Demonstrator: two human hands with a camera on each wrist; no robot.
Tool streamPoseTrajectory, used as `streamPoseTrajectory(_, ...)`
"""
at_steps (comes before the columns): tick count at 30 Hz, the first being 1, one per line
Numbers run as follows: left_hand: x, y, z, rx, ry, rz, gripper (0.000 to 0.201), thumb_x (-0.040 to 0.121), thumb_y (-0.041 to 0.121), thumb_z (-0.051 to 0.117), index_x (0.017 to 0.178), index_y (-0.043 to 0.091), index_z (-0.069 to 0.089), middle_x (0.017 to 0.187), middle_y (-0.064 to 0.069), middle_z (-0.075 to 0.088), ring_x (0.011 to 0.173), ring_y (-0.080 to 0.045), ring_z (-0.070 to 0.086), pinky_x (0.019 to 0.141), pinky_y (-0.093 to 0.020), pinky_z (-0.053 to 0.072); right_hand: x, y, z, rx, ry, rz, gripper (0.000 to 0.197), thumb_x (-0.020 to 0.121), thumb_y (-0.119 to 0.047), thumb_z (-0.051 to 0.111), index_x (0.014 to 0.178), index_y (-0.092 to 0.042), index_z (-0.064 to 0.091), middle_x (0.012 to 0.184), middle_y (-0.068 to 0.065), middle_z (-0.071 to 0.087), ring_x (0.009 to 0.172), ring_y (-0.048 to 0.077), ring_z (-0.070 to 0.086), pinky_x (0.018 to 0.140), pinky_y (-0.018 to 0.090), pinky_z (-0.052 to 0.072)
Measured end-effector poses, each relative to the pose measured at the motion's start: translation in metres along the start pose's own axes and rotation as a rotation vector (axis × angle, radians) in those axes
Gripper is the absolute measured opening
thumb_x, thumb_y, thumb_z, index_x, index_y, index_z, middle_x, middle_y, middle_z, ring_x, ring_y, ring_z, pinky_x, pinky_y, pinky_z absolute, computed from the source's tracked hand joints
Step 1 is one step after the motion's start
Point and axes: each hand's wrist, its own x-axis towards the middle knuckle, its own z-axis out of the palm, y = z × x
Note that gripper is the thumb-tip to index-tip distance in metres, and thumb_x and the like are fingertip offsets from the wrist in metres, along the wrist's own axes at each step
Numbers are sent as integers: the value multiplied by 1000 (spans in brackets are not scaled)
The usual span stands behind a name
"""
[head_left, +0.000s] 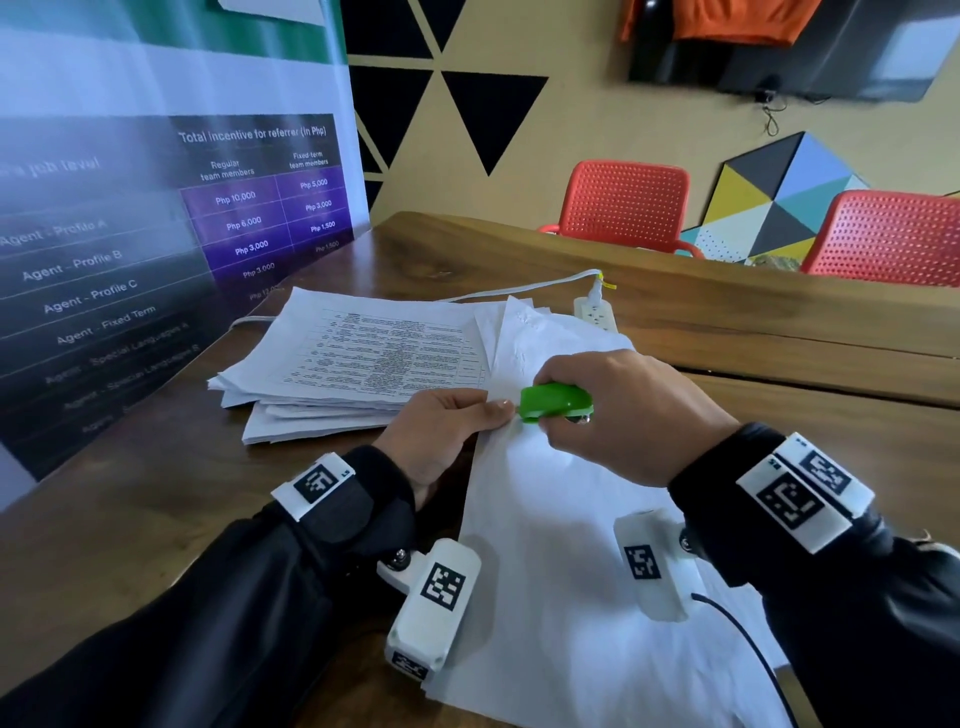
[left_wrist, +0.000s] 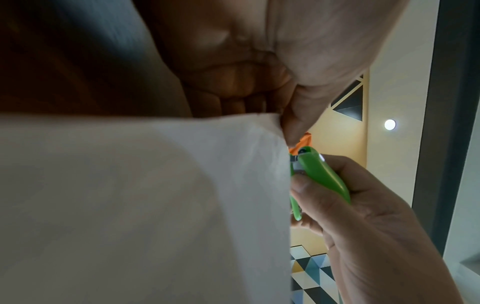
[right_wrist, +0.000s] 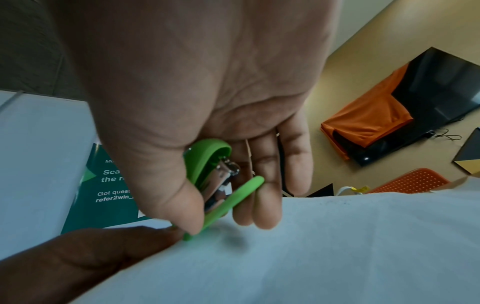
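— While the left hand pinches the corner of the white sheets in the head view, what is the right hand doing?

— Clasping a green stapler, with its mouth at that same corner, just beside the left thumb. I'd judge the pinch holds the edges flush so one staple takes every page.

— And round about?

— A pile of printed papers lies to the left on the wooden table. A power strip sits behind the sheets, and orange chairs stand beyond. Only the left thumb is close enough to get in the way.

— The left wrist view?

— Thumb and curled fingers nip the sheets' corner. The green stapler stands at the paper's edge; whether the paper is inside its mouth, I cannot tell.

— Right wrist?

— The thumb is on the top arm and the fingers are under the base. The green stapler is not squeezed, since metal shows between its arms. Its nose meets the paper beside the left hand.
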Motion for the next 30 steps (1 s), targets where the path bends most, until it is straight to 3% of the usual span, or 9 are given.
streamPoseTrajectory(7,2,-1,-3,-6,25,-2,19,91,8,67,100,-6,75,97,-23,75,78,-30,68,80,-39,57,5,-1,-3,8,-19,22,21,80,-40,61,101,-39,61,85,-10,66,78,17,58,71,37,53)
streamPoseTrajectory(11,2,1,-3,-1,39,-2,13,91,7,67,92,-1,76,84,-16,76,65,-23,69,68,-31,60,8,-1,-1,5,-33,19,21,80,-42,60,100,-39,60,84,-10,66,78,18,58,72,38,54)
streamPoseTrajectory(15,1,2,-2,-5,53,1,12,91,6,66,90,-1,76,80,-15,75,62,-23,68,64,-29,59,10,-1,1,-1,-21,-5,19,81,-42,61,100,-38,62,85,-9,67,76,18,56,70,37,52)
streamPoseTrajectory(23,-1,2,-2,31,47,37,12,92,5,66,93,-1,76,84,-17,75,64,-22,68,66,-29,59,10,3,3,-10,7,-102,18,88,-37,61,105,-34,64,92,-8,66,84,19,58,75,37,50)
streamPoseTrajectory(26,-1,2,-2,36,47,56,13,91,5,66,97,-4,75,91,-21,74,68,-24,68,70,-32,59,10,4,5,-33,11,-135,18,90,-37,61,107,-33,64,91,-7,66,82,21,59,71,36,48)
streamPoseTrajectory(30,-2,4,-2,47,37,74,11,91,5,66,93,-1,76,84,-15,76,66,-20,69,66,-28,60,10,9,4,107,-39,-40,16,90,-43,63,103,-35,64,82,-10,65,73,8,56,61,28,44)
